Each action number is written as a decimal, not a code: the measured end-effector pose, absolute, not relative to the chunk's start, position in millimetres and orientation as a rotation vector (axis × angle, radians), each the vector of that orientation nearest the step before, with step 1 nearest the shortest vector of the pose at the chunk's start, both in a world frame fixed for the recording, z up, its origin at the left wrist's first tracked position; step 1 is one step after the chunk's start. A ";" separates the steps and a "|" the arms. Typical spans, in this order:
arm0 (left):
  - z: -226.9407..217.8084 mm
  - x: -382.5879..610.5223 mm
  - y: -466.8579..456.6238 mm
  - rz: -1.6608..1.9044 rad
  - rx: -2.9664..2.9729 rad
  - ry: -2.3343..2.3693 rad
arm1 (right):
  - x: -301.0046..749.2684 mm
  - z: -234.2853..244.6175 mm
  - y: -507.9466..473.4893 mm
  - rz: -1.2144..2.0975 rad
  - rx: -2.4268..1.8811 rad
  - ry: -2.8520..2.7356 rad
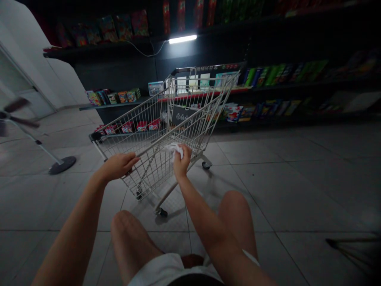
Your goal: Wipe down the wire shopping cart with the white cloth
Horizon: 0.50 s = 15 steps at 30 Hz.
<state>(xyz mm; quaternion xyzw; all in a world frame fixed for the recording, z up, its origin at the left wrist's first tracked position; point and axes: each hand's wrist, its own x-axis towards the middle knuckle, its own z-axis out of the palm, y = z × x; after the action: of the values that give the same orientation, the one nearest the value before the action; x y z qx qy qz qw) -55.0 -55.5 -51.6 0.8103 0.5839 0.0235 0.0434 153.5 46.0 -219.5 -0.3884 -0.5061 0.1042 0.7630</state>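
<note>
A metal wire shopping cart stands side-on in front of my knees, its wheels on the tiled floor. My left hand is closed around the top rail of the basket near its front end. In my right hand is a crumpled white cloth, pinched between the fingers against the wire side of the basket. The cart's dark handle bar is at the far upper end. Inside the basket a dark panel with white print shows through the wires.
Dark shelves with boxed and bagged goods run behind the cart, lit by a tube light. At left stands a fan on a round base. Dark thin legs of a stand lie at lower right. Grey floor tiles stretch right.
</note>
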 end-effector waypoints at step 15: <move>-54.2 -59.2 -59.0 0.015 2.506 1.827 | 153.8 -204.2 59.4 -0.193 -0.375 -1.893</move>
<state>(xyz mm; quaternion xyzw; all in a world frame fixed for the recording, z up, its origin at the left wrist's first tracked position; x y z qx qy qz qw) -59.2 -59.0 -54.2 0.8079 0.5890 0.0048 0.0203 153.8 59.4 -204.2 -0.1594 -0.8049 -0.0819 0.5657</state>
